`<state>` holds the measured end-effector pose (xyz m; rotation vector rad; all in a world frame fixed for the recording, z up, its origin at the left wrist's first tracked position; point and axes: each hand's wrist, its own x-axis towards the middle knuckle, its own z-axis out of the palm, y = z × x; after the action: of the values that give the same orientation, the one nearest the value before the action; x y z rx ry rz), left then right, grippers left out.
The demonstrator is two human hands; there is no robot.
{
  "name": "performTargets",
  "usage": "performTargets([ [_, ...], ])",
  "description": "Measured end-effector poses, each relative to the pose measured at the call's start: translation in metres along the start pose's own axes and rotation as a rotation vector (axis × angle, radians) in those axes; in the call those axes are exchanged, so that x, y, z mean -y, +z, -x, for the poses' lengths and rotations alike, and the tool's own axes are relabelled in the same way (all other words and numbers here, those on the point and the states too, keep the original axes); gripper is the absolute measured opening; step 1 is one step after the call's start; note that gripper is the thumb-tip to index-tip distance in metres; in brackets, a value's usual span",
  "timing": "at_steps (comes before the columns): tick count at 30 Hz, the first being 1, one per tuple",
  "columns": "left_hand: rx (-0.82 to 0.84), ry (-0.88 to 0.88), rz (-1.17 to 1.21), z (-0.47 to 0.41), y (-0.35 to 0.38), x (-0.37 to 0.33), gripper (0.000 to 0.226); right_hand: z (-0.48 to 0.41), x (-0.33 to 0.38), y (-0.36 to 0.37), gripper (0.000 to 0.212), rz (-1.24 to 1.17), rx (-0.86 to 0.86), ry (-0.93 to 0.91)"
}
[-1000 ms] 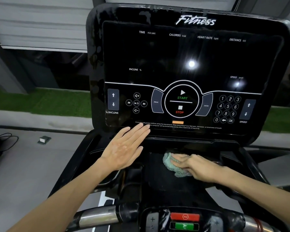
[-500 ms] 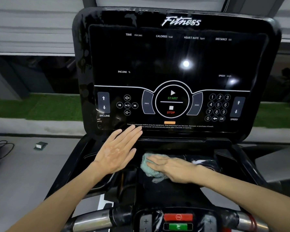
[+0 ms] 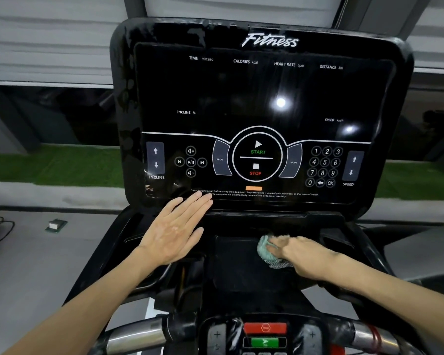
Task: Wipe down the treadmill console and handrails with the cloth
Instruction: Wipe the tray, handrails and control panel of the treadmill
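On the black tray [image 3: 236,267] under the treadmill console [image 3: 267,98], the right hand [image 3: 308,254] presses a crumpled pale green cloth [image 3: 265,248] flat against the surface. Its fingers are stretched forward over the cloth rather than wrapped round it, though blur softens their outline. The left hand [image 3: 174,231] holds nothing. It lies spread and flat, fingers straight and close together, with the fingertips resting on the console's lower edge just below the small white warning line that begins "Consult a physician before using the equipment". Across the top of the console runs the word "Fitness", and beneath it "TIME min:sec", "CALORIES kcal", "HEART RATE bpm" and "DISTANCE km", then "INCLINE %" and "SPEED km/h". The round centre control reads "START" in green and "STOP" in red, flanked by "PROG" and "MODE". A keypad shows 0 to 9 and "OK", and arrow keys are marked "INCLINE" and "SPEED". Nearer the camera, a metal handrail [image 3: 136,334] flanks a red button [image 3: 265,328] above a green one [image 3: 264,342].
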<state>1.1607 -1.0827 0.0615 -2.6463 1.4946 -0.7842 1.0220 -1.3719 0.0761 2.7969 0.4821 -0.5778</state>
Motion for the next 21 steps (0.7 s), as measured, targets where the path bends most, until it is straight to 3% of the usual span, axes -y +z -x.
performTargets([
  [3, 0.012, 0.006, 0.001, 0.001, -0.001, 0.001, 0.060, 0.005, 0.004, -0.001, 0.070, 0.095, -0.142, -0.025],
  [6, 0.012, 0.010, -0.006, 0.000, 0.000, 0.001, 0.060, 0.008, 0.006, -0.003, 0.059, 0.088, -0.052, -0.063],
  [8, 0.007, 0.007, -0.001, 0.000, 0.001, 0.001, 0.060, 0.007, 0.004, 0.003, 0.055, -0.027, 0.055, -0.043],
  [15, -0.002, 0.016, -0.008, 0.000, 0.002, 0.001, 0.061, -0.043, 0.024, -0.003, 0.053, -0.363, -0.110, -0.176],
  [21, 0.015, 0.016, -0.035, 0.000, 0.001, 0.001, 0.062, -0.063, 0.039, -0.013, 0.049, -0.525, -0.092, -0.261],
])
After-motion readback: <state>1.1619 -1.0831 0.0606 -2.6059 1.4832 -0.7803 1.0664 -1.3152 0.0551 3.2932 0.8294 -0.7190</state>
